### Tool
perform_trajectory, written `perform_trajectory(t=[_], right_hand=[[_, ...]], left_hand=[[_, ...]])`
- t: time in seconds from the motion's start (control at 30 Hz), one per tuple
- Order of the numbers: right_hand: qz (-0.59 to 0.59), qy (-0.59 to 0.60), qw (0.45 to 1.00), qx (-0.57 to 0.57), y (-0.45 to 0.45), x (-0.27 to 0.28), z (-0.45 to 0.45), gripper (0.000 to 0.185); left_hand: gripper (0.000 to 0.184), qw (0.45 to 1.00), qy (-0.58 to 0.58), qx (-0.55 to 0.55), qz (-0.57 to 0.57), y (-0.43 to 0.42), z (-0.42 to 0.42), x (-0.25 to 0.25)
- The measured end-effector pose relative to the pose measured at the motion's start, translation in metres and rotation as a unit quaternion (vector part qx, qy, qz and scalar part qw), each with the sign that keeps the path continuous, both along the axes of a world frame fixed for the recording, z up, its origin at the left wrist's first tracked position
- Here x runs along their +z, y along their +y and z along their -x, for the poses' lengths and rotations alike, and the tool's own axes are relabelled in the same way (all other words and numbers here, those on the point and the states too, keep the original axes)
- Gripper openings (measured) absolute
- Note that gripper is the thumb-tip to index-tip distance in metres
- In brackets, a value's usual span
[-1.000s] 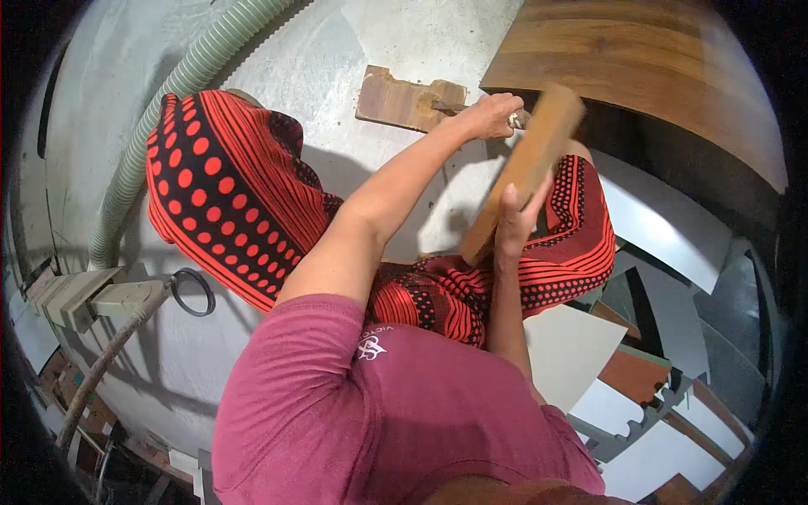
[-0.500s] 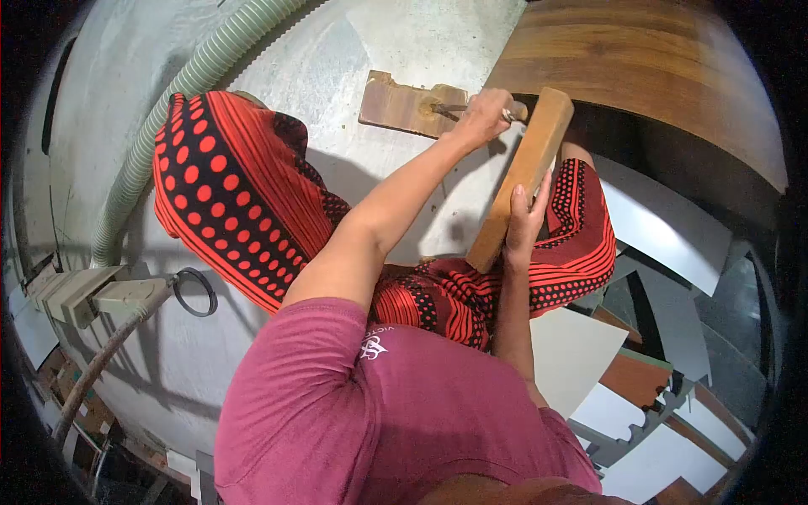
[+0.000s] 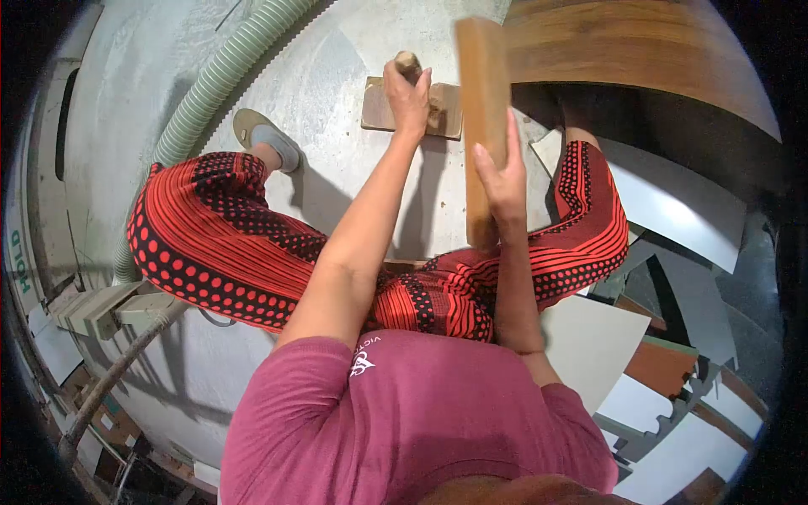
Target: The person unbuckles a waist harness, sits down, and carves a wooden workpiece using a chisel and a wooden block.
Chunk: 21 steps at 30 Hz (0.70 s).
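My left hand [image 3: 406, 103] is closed round a wooden-handled tool [image 3: 407, 61], which looks like a chisel. Its rounded handle end rises above my fist; its lower end is hidden by the hand. Just beneath lies a small brown wooden board [image 3: 377, 109] on the floor, with a worn, rough patch beside my hand. My right hand [image 3: 505, 181] grips a long, thick wooden block [image 3: 485, 109] near its lower part, thumb on the front face and fingers along the right side. The block stands nearly upright in view, its upper end blurred by motion.
A ribbed green hose [image 3: 227, 71] curves along the left. At upper right is a large curved wood-grain panel [image 3: 631, 59]. Several board offcuts [image 3: 589, 337] lie at the right. A grey clamp-like fixture [image 3: 109, 307] stands at the left. My sandalled foot [image 3: 273, 141] rests on the floor.
My left hand has moved left over the board and turned the tool from lying sideways to more upright. The wooden block has swung upward and left in my right hand.
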State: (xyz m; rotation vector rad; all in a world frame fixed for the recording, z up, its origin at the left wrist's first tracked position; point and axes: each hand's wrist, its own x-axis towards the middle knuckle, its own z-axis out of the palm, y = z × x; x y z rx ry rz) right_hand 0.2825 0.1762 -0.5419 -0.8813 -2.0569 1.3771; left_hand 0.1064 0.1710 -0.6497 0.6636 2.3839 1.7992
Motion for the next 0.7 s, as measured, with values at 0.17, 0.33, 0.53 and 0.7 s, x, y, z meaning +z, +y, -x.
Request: perform_trajectory(t=[0.17, 0.33, 0.53, 0.7], right_hand=[[-0.028, -0.259, 0.96, 0.102, -0.019, 0.042, 0.041, 0.078], [-0.123, -0.277, 0.935, 0.186, -0.043, 0.043, 0.053, 0.078], [-0.108, -0.232, 0.949, 0.185, -0.05, 0.024, 0.055, 0.074], [-0.033, -0.25, 0.949, 0.19, -0.044, 0.033, 0.05, 0.076]], left_hand=[[0.044, 0.986, -0.15, -0.002, -0.073, -0.03, -0.028, 0.014], [0.064, 0.954, -0.263, -0.14, -0.036, -0.062, -0.041, 0.026], [0.071, 0.986, 0.052, -0.144, 0.058, -0.069, -0.048, -0.016], [0.069, 0.982, 0.138, -0.125, 0.027, -0.063, -0.053, -0.026]])
